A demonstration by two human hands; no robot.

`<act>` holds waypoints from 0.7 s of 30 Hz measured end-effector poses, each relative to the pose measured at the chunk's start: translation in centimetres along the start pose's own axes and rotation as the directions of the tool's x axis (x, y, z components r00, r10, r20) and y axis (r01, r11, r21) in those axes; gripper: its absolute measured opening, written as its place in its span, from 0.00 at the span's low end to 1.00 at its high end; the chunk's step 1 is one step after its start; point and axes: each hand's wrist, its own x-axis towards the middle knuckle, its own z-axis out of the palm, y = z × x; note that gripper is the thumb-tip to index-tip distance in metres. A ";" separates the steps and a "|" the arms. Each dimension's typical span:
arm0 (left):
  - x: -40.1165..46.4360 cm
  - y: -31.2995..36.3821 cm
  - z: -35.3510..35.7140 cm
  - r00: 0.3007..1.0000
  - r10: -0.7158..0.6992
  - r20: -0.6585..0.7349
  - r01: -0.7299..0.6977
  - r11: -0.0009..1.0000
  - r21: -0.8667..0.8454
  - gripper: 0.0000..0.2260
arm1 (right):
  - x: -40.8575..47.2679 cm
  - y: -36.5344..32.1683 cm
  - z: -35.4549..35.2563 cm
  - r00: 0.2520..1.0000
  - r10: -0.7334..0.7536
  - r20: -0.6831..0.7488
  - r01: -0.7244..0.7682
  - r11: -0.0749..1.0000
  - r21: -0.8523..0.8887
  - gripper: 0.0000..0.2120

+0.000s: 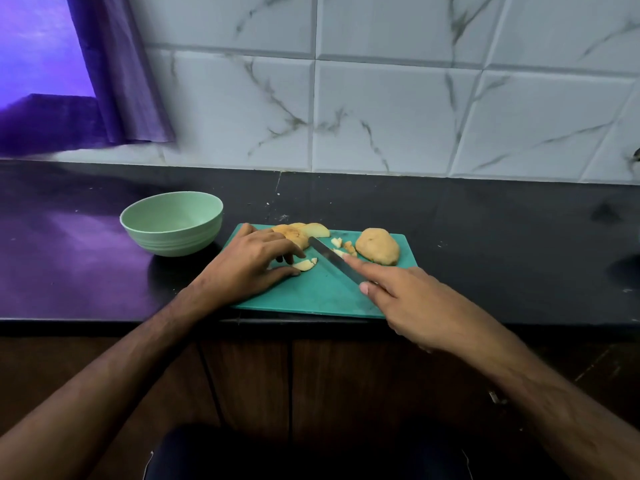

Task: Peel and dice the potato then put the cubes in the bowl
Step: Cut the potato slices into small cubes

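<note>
On the teal cutting board (311,292) my left hand (249,265) pinches a pale potato slice (304,265) between thumb and fingertips. My right hand (408,303) grips a knife (332,259), index finger stretched along the spine, blade angled toward the slice. Behind my left hand lie potato pieces with skin (301,232). A few small cubes (341,247) sit right of the blade. A large unpeeled potato half (377,250) rests at the board's right side. The green bowl (171,221) stands left of the board.
The board lies on a black countertop (485,237) near its front edge. A marble-tiled wall (381,98) rises behind. A purple curtain (114,71) hangs at the back left. Wooden cabinet doors (329,382) are below the counter.
</note>
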 end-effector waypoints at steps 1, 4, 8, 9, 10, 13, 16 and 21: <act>0.0 0.0 -0.1 1.000 -0.007 0.003 0.007 1.000 -0.011 0.08 | -0.1 -0.2 -0.2 1.000 -0.009 0.001 0.009 1.000 0.013 0.23; 0.1 0.1 -0.2 0.999 -0.001 0.038 0.002 1.000 -0.030 0.05 | 0.0 -0.5 0.0 0.999 -0.034 0.025 0.034 0.999 -0.001 0.23; 0.1 0.0 -0.1 0.999 0.012 0.053 -0.010 0.999 -0.032 0.03 | 0.5 -0.3 1.6 0.999 -0.013 0.042 0.015 0.998 -0.060 0.23; 0.0 0.0 -0.1 0.998 0.011 0.055 -0.009 0.999 -0.035 0.03 | 0.6 -0.2 2.1 0.999 -0.006 0.051 0.009 0.998 -0.058 0.24; 0.1 0.0 -0.1 0.998 0.013 0.055 -0.012 0.999 -0.035 0.03 | 0.6 -0.1 2.5 0.998 -0.004 0.057 0.007 0.999 -0.051 0.24; 0.2 0.1 -0.1 0.998 0.026 0.051 -0.024 0.999 -0.030 0.02 | 0.5 0.1 3.1 0.999 -0.011 0.045 0.015 0.996 -0.086 0.25; 0.2 0.1 -0.1 0.998 0.026 0.056 -0.025 0.999 -0.033 0.02 | 0.1 -0.3 2.8 1.000 -0.024 0.002 0.024 0.976 -0.215 0.26; 0.2 0.2 -0.2 0.998 0.027 0.056 -0.026 0.999 -0.031 0.02 | -0.3 -1.8 4.0 0.996 -0.061 -0.058 0.032 0.909 -0.416 0.32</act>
